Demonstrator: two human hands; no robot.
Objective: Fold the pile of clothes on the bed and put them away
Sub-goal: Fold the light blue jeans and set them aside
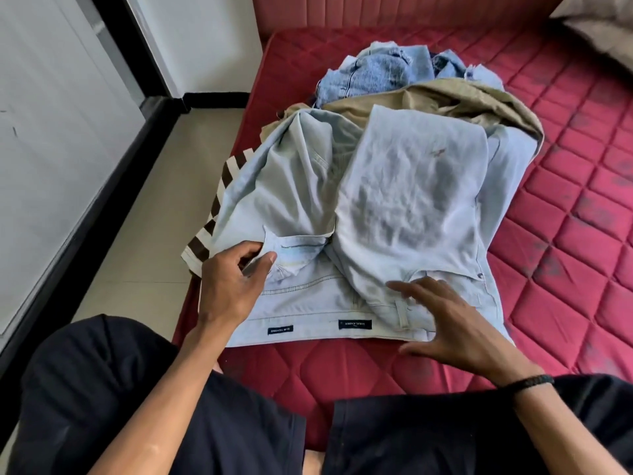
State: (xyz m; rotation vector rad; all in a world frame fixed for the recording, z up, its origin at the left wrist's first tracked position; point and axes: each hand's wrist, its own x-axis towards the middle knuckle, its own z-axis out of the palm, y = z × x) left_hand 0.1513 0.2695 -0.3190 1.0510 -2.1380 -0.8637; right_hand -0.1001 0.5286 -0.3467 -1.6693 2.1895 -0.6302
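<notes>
Pale blue jeans (404,200) lie spread on the red quilted mattress (565,217), waistband toward me, legs running up over the pile. My left hand (233,279) pinches the fabric near the fly at the jeans' left side. My right hand (452,323) rests flat with straight fingers on the waistband at the right. Under the jeans lie a khaki garment (462,101), a darker blue denim piece (376,73) at the far end, and a brown-and-white striped cloth (212,214) poking out on the left.
The mattress edge runs along the left, with beige tiled floor (154,217) beside it. A white wall with black trim (85,166) stands at the left. A pillow corner (603,25) lies at the top right. A padded red headboard backs the bed.
</notes>
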